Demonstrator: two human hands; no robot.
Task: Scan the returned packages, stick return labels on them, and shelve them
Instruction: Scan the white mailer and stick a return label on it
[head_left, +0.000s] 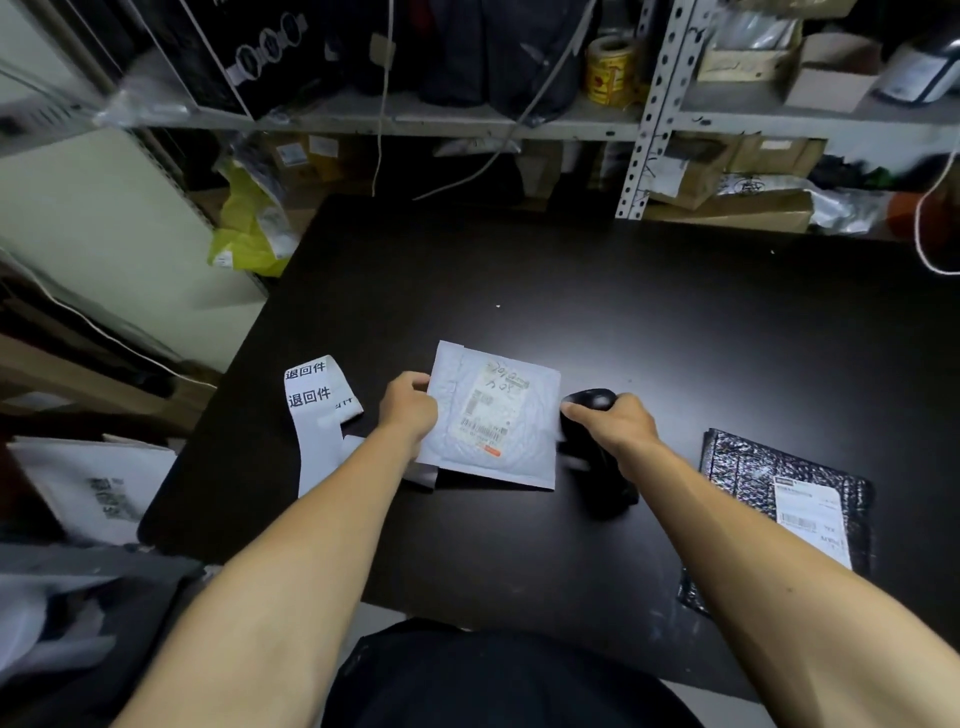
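Fig.: scanning step, head view. A white padded envelope (493, 415) is held at frame centre, above the black table (649, 312), tilted w/ its shipping label (488, 413) facing up. The envelope's left edge is pinched by the left hand (408, 408), thumb on top, fingers underneath. A black handheld scanner (592, 415) is gripped by the right hand (615, 423), fingers curled round the body, head aimed toward the envelope's right edge; whether it touches the envelope cannot be told (motion blur).

Handling, as judged: the envelope is taken to be light and soft, approx. flat, w/ bubble lining that flexes; contents unknown, so fragility cannot be told. The skin looks smooth and may slip under a light pinch. Hold is best taken at an edge or corner, clear of the barcode, so the label is kept flat and unshaded for the scan. A one-sided pinch lets the far side droop; support from below is advised if the label bows.

A strip of return labels (317, 400), printed in black characters, lies left of centre on the table, just beside the left hand. A second parcel, a black bubble bag (748, 467) w/ its own label, lies at lower right, well apart. Shelves (467, 122) w/ boxes fill the upper frame.
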